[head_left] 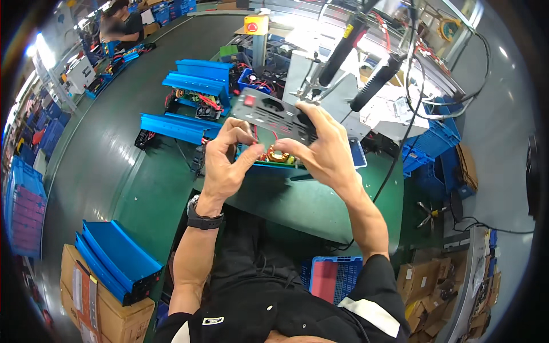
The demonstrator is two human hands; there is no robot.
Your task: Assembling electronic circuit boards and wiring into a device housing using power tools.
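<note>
My right hand (330,153) grips a dark grey metal end panel (266,116) by its right end, tilted up above the bench. The panel has slots, a socket opening and a red switch. Beneath it lies an open unit with a copper-wound coil (278,154) on a circuit board; my right thumb is close to the coil. My left hand (224,166), a black watch on its wrist, is closed at the panel's lower left. Its thumb and finger pinch what looks like a red wire, mostly hidden by the fingertips.
Blue metal housings (197,77) with boards and fans stand to the left on the green bench. Two electric screwdrivers (343,54) hang at the upper right. A yellow emergency-stop box (255,24) stands behind. More blue housings (117,254) lie on a carton at lower left. Another person (123,26) works far left.
</note>
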